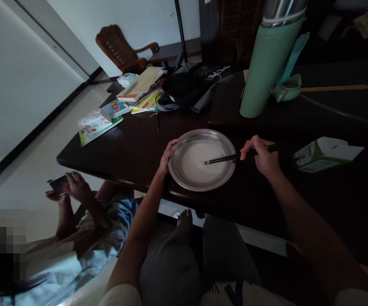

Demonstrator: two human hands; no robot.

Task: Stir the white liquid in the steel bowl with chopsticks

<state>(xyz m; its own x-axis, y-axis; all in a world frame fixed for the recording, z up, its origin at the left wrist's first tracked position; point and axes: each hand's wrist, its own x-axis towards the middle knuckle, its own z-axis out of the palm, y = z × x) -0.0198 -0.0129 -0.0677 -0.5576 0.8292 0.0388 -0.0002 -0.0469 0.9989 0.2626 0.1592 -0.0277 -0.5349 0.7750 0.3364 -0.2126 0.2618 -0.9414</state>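
A wide metal bowl (226, 176) stands on the dark table with a milky white liquid (199, 158) in it. My left hand (167, 158) grips the bowl's left rim, fingers curled over the edge. In my right hand (263, 156) is a pair of dark chopsticks (225, 158), held across the bowl's right rim. Their tips rest in the white liquid near the middle of the bowl. To the right of my right hand lies an opened white and green carton (322, 155) on its side.
Behind the bowl stands a tall green thermos (269, 63) beside a small green pitcher (287, 88). Books and papers (142, 91) and a black bag (184, 87) lie at the far left of the dark table (132, 144). Another person (84, 229) sits at left, holding a phone (60, 184).
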